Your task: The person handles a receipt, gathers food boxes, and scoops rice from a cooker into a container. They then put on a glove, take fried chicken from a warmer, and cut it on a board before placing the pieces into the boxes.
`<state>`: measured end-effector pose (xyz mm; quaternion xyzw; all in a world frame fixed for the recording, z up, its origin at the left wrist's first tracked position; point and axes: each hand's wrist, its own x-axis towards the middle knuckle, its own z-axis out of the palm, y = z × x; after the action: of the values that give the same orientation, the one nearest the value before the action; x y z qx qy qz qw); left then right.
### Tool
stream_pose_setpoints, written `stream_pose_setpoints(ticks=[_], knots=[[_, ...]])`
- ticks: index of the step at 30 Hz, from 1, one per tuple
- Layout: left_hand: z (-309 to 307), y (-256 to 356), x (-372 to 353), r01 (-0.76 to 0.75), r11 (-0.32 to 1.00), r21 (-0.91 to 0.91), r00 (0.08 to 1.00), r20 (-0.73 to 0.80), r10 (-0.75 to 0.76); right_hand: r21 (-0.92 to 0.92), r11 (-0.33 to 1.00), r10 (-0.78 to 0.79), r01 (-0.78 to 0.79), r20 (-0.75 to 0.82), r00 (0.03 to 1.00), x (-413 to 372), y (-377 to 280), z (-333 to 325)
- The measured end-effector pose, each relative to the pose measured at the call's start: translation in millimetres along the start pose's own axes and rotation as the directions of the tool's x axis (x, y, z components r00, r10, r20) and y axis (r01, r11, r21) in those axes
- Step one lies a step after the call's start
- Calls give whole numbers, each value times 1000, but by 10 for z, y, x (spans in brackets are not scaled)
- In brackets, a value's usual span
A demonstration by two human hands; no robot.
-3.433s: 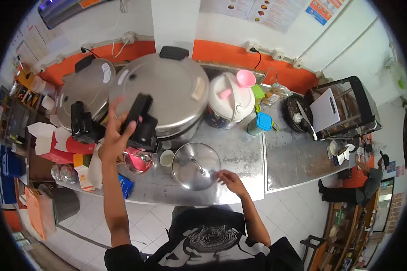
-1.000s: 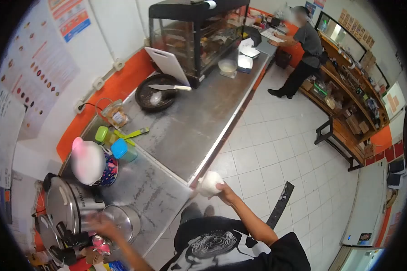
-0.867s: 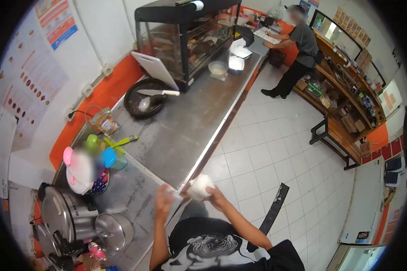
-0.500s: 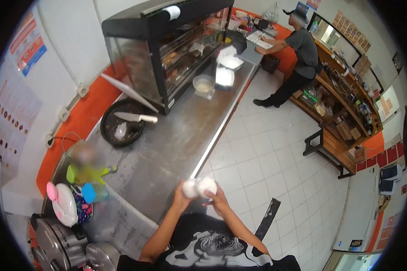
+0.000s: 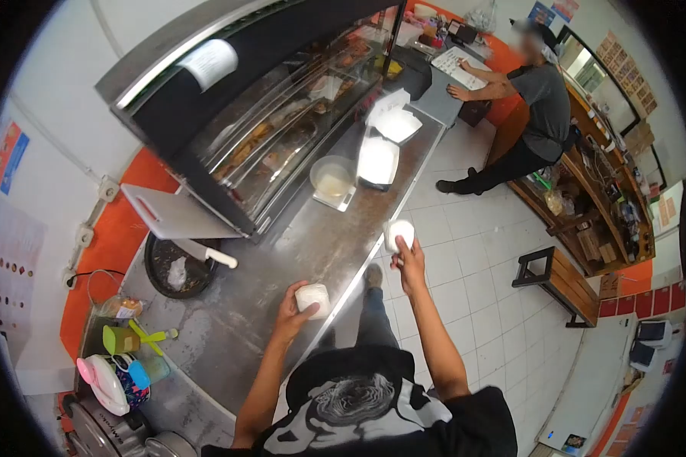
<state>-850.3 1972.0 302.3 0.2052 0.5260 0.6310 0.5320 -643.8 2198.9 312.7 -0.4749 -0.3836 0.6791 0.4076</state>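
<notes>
My left hand [image 5: 290, 314] is closed round a small white rounded item [image 5: 313, 301] above the metal counter [image 5: 282, 274]. A similar white item [image 5: 399, 235] is gripped in my right hand [image 5: 410, 263], over the counter's front edge. The two hands are well apart. Beyond them on the counter are an open white box [image 5: 378, 160] and a round clear container [image 5: 333, 177] with pale contents, which stands on a small white base.
A glass display case [image 5: 267, 137] stands at the back. Left are a black round tray [image 5: 177, 278] with a knife [image 5: 222, 258], a white board [image 5: 168, 213] and a rice cooker [image 5: 99, 430]. A person [image 5: 541, 99] leans over the far counter; a wooden bench [image 5: 564, 286] is right.
My hands have moved apart, each with a white item; the right one has gone forward and right. The view has shifted nearer the display case.
</notes>
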Motion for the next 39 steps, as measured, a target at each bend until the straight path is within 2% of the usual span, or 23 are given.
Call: stream_pose_setpoints(ticks=[6,7,9,11,12,14,15,16,19,21,22,24,25,27,31,32,33,34,35,36,37,38,39], knots=[[494,-81,791,89,996,-1,991,-101,-88,-174,982,-80,78,-3,997,2225,-454,87],[668,-59,985,84,996,-16,989,-121,-85,-302,939,-186,166,-39,982,2680,-451,83],[1031,45,1321,114,989,98,981,-168,-96,-584,765,-374,273,-58,925,3566,-368,52],[1394,171,1752,73,978,195,986,-163,-41,-712,453,-689,536,102,718,4358,-246,43],[1576,242,1987,19,956,293,991,-130,20,-708,459,-676,537,114,728,4479,-379,131],[1919,432,2472,-41,903,428,988,-118,101,-836,472,-362,281,107,926,4578,-756,367],[2041,447,2736,-68,856,513,978,-134,158,-834,469,-351,289,124,928,4734,-762,408],[2147,437,2992,-86,802,591,967,-145,210,-890,373,-232,264,186,955,4899,-711,406],[2334,465,3714,0,721,693,977,-155,149,-933,131,115,336,351,929,5402,-398,273],[2290,229,4177,39,541,840,977,-145,156,-938,73,192,339,347,918,5544,-266,207],[2242,132,4332,46,542,839,978,-149,147,-939,73,200,336,344,917,5451,-333,211],[2169,-98,4582,173,361,916,984,-173,-34,-942,75,-61,328,324,944,5110,-577,236],[2091,-267,4663,180,367,913,983,-179,-37,-941,69,-54,331,328,943,5078,-552,166],[1908,-536,4741,229,207,951,956,-180,-231,-785,314,-333,535,436,836,4993,-503,56],[1808,-627,4690,248,219,944,945,-187,-269,-675,446,-335,587,483,809,4527,-524,-183],[1816,-615,4674,223,190,956,951,-171,-259,-640,547,-321,539,435,841,4421,-454,-257],[1962,-557,4574,239,74,968,957,-221,-189,-585,645,-293,491,404,866,4342,-349,-350],[1957,-716,4535,186,88,979,980,-178,-86,-586,531,-396,612,467,791,4291,-260,-439],[2008,-792,4433,206,173,963,975,-218,49,-593,604,-352,533,401,845,4143,-252,-427],[2051,-655,4327,119,190,975,986,-138,94,-505,721,-327,474,354,876,4084,-99,-516],[2115,-536,4114,82,250,965,971,-134,197,-495,686,-338,533,433,836,3873,-246,-436],[2120,-243,3860,75,435,898,982,-143,127,-514,707,-274,486,435,858,3631,-377,-319],[1981,-437,3694,-124,585,801,945,-85,317,-544,717,-214,436,424,880,3436,-418,-244]])
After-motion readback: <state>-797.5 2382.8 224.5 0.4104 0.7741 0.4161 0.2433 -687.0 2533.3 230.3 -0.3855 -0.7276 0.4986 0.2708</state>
